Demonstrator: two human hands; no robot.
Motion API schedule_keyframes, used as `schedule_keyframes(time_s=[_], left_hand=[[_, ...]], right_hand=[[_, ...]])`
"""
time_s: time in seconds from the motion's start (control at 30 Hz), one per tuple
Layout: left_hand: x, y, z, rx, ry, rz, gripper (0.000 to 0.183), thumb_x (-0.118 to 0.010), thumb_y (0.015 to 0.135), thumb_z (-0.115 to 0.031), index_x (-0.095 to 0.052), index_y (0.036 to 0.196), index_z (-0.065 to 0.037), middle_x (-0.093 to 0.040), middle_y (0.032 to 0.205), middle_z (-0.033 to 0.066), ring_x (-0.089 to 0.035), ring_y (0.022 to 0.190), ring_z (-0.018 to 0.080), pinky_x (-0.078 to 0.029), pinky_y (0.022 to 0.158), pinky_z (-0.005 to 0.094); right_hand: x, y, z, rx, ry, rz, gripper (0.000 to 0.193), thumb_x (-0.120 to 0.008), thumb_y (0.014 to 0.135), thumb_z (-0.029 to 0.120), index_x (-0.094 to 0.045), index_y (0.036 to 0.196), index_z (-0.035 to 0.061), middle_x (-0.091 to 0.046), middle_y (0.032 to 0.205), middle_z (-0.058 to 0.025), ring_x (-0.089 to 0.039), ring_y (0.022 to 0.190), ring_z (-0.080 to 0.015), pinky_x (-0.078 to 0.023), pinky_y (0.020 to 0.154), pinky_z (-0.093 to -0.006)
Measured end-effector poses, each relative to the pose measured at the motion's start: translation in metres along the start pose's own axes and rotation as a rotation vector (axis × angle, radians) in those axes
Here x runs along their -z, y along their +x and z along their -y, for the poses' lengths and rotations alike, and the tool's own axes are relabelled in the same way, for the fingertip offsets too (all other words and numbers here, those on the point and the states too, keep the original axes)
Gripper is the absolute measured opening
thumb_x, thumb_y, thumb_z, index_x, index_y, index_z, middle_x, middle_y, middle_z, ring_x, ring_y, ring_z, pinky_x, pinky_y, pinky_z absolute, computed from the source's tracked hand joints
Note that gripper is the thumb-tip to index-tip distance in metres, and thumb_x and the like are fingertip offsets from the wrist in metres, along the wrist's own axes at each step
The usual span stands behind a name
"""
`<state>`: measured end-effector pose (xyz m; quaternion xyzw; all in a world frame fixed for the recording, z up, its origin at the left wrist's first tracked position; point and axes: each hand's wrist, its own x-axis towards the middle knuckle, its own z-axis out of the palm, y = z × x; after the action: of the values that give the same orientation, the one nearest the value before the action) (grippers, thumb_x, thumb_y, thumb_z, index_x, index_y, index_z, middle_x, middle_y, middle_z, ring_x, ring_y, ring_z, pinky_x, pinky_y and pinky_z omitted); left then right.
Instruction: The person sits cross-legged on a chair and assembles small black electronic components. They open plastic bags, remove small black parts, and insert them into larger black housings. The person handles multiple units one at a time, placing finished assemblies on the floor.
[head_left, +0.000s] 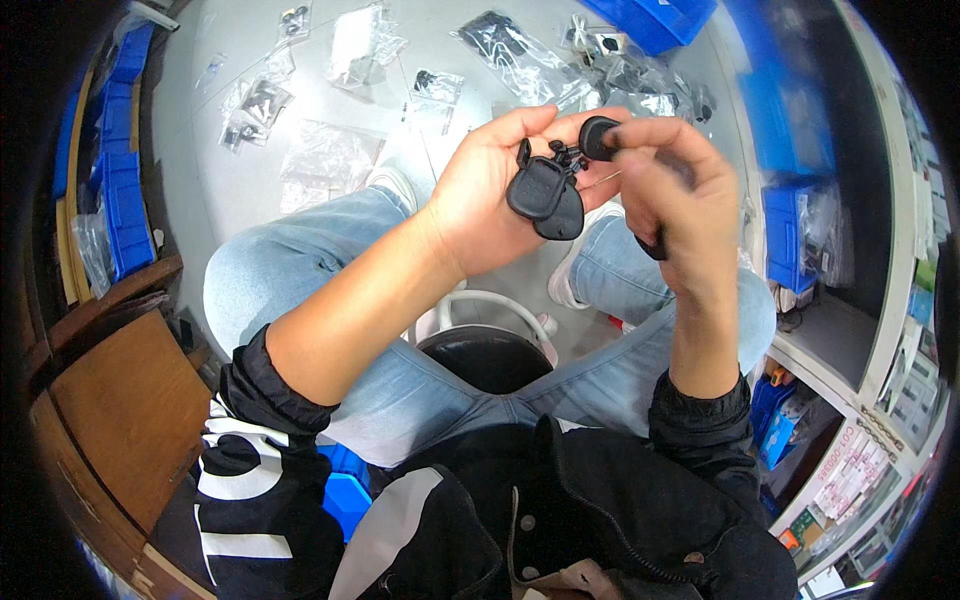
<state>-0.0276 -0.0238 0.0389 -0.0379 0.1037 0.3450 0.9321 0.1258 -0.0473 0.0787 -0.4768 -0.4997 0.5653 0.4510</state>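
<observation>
Several small black parts with flat, rounded pads and short knobbed stems [545,192] lie across the upturned palm and fingers of my left hand [475,205]. My right hand [695,195] is at the fingertips of the left, its thumb and index finger pinched on a black round-ended part [598,138]. Motion smears some of its fingers. Below its curled fingers another dark piece [652,247] shows; most of it is hidden. Whether the pinched part is joined to those in the palm, I cannot tell.
Clear plastic bags [365,45], some with black parts inside, lie scattered on the grey floor [215,180]. A blue bin [655,22] stands at the far side. Blue bins on shelving [790,240] line the right; a wooden board [125,420] is at left. A black seat [485,358] shows between my legs.
</observation>
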Motion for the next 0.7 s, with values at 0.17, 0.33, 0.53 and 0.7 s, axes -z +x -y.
schedule_keyframes(time_s=[0.17,0.33,0.53,0.7], left_hand=[[0.005,0.002,0.001,-0.049,0.005,0.019,0.046,-0.024,0.093,-0.027,-0.044,0.120,0.005,-0.057,0.108,0.0121,-0.055,0.089,0.0202,-0.042,0.092,0.0333],[0.019,0.005,-0.005,0.044,-0.072,0.246,0.045,-0.025,0.093,-0.027,-0.044,0.121,0.004,-0.054,0.116,0.0124,-0.054,0.098,0.0215,-0.042,0.091,0.0343],[0.001,0.006,0.008,-0.034,0.218,-0.106,0.048,-0.023,0.093,-0.031,-0.044,0.123,0.001,-0.050,0.122,0.0118,-0.053,0.104,0.0192,-0.042,0.090,0.0329],[0.007,0.009,0.011,-0.048,0.168,-0.180,0.047,-0.026,0.093,-0.032,-0.046,0.122,-0.001,-0.054,0.115,0.0114,-0.053,0.105,0.0217,-0.041,0.091,0.0331]], right_hand=[[0.008,0.007,0.004,-0.181,0.682,0.183,0.028,-0.041,0.089,0.024,-0.050,0.087,-0.0021,-0.047,0.072,-0.0080,-0.036,0.041,-0.0067,-0.030,0.032,-0.0171],[-0.007,0.001,0.003,-0.038,-0.105,0.051,0.023,-0.054,0.086,0.020,-0.060,0.086,-0.0030,-0.055,0.069,-0.0059,-0.038,0.042,-0.0044,-0.029,0.036,-0.0183],[-0.027,0.003,-0.007,0.273,-0.668,-0.068,0.017,-0.069,0.068,0.004,-0.067,0.085,0.0017,-0.062,0.073,-0.0060,-0.056,0.066,-0.0129,-0.043,0.060,-0.0242],[-0.030,0.005,-0.005,0.274,-0.729,-0.081,0.015,-0.068,0.071,0.007,-0.067,0.084,0.0006,-0.062,0.072,-0.0051,-0.057,0.065,-0.0128,-0.044,0.060,-0.0226]])
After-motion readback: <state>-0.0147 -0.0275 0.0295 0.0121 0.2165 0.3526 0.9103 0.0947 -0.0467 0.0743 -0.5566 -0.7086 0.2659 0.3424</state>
